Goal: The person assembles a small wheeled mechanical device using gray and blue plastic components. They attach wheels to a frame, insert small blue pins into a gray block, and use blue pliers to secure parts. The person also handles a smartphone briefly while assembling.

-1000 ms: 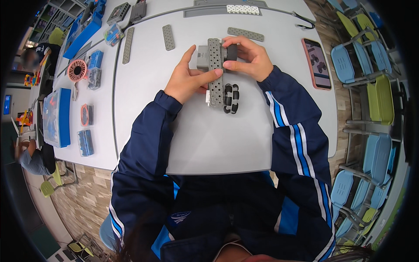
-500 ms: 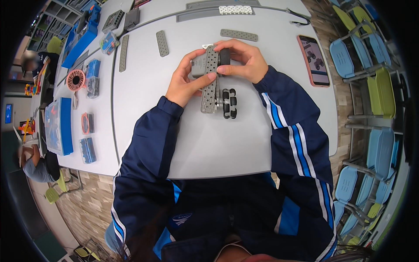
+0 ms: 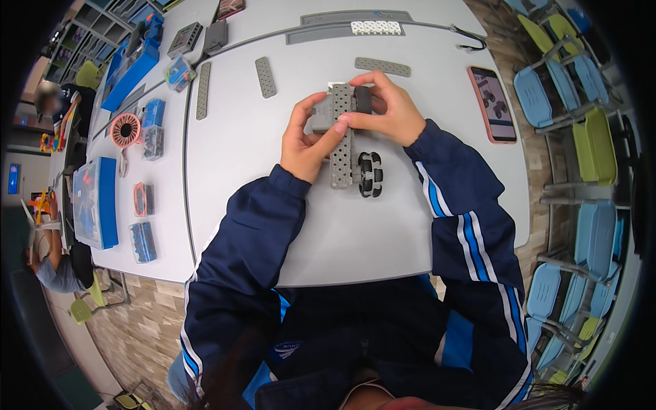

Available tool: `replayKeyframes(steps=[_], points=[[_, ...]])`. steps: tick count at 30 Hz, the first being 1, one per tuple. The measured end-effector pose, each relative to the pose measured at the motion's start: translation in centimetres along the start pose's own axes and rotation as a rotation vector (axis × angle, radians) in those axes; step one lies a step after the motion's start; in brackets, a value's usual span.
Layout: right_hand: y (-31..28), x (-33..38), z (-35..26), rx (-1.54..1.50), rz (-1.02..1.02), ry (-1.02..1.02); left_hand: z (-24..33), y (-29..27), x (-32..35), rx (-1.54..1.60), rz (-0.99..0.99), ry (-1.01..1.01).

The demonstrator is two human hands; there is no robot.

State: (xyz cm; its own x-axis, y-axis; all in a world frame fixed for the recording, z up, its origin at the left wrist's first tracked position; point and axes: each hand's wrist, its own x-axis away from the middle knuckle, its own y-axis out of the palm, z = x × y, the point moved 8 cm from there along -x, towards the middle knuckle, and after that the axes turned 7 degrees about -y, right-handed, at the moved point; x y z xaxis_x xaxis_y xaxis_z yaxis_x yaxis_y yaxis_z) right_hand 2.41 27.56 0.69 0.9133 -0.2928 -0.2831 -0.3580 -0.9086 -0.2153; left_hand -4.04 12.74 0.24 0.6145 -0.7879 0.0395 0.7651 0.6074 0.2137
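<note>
1. Beam (image 3: 341, 143), grey and perforated, lies upright on my table (image 3: 273, 205), black wheels (image 3: 370, 174) touching its right side; I judge it light, stiff plastic.
2. My left hand (image 3: 305, 145) pinches the grey block (image 3: 322, 113) at its top.
3. My right hand (image 3: 388, 113) grips the dark piece (image 3: 363, 100); I'd hold the beam's edges.

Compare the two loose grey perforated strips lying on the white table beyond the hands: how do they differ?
The left strip lies nearly lengthwise away from the person; the right strip lies crosswise. The left strip looks shorter and wider, the right strip longer and slimmer. The right strip lies nearer the right hand. Both are grey, perforated, flat on the table, and untouched.
</note>
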Motion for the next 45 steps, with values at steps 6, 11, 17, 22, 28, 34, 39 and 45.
replayKeyframes(steps=[6,11,17,22,28,34,39,45], points=[[-0.5,-0.4,-1.4,0.091,-0.034,-0.076,-1.2,-0.1,-0.2,0.002,-0.077,-0.101],[-0.1,-0.3,-1.3,-0.019,-0.004,-0.08,-1.4,-0.3,0.1,-0.018,-0.096,-0.149],[0.4,-0.1,-1.0,-0.233,0.051,0.069,-0.5,-0.2,-0.4,-0.081,-0.071,0.063],[0.1,-0.2,-0.1,-0.208,0.074,0.078,-1.2,-0.3,-0.6,0.008,-0.077,-0.055],[0.4,-0.2,-0.5,-0.187,0.092,0.052,-0.8,-0.1,-0.4,-0.009,-0.08,-0.048],[0.2,-0.2,-0.1,-0.152,0.124,0.031,0.4,0.3,-0.1,-0.002,-0.062,-0.044],[0.5,-0.1,-0.9,-0.263,0.132,0.09,0.7,0.2,0.1,0.003,-0.07,-0.023],[0.6,0.1,-1.9,-0.286,0.127,0.091,-0.2,0.0,0.1,0.081,-0.075,-0.12]])
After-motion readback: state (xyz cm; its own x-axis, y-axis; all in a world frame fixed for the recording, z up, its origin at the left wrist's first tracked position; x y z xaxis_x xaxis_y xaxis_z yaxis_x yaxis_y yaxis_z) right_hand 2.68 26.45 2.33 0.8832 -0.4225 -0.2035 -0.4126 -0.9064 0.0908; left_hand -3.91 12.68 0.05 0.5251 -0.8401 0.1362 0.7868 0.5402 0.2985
